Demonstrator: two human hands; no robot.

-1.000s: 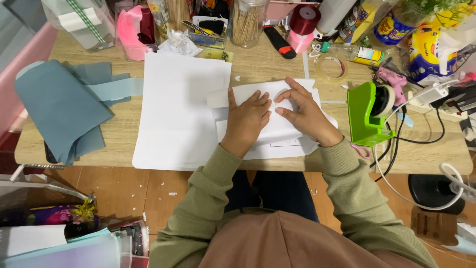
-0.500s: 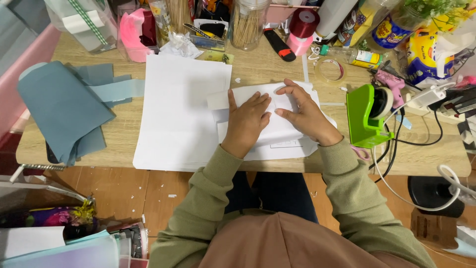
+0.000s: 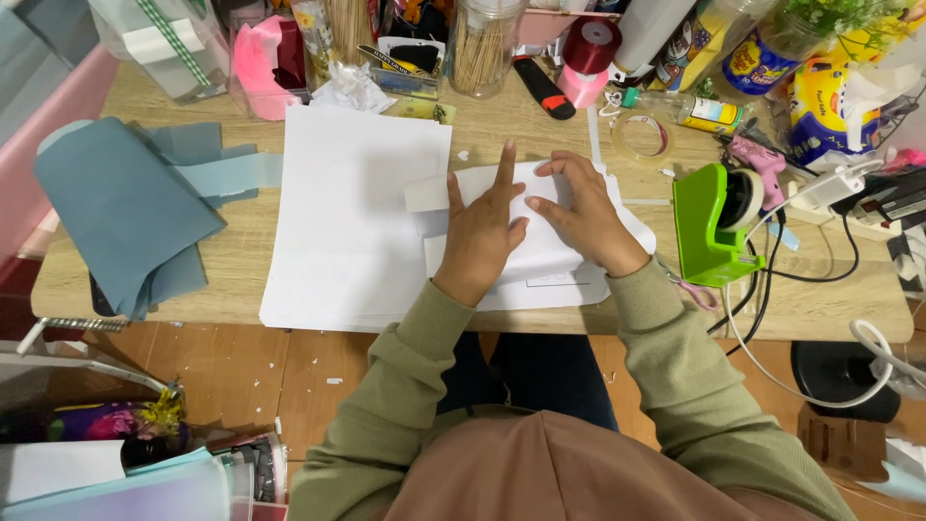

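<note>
Fingers (image 3: 505,164) of left hand (image 3: 479,232) lying flat, spread, pressing folded white paper (image 3: 540,246) at desk middle. Right hand (image 3: 579,212) resting beside, fingertips bent onto same paper, gripping nothing. Paper overlapping large white sheet (image 3: 357,212). Green tape dispenser (image 3: 709,227) sitting right; blue-grey paper (image 3: 125,207) lying far left on wooden desk (image 3: 820,309).

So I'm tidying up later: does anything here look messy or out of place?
Yes. Small white paper scraps litter the wooden floor under the table, and the blue-grey paper sheets at the left hang over its front edge. Both hands, left hand and right hand, press flat on white folded paper.
</note>
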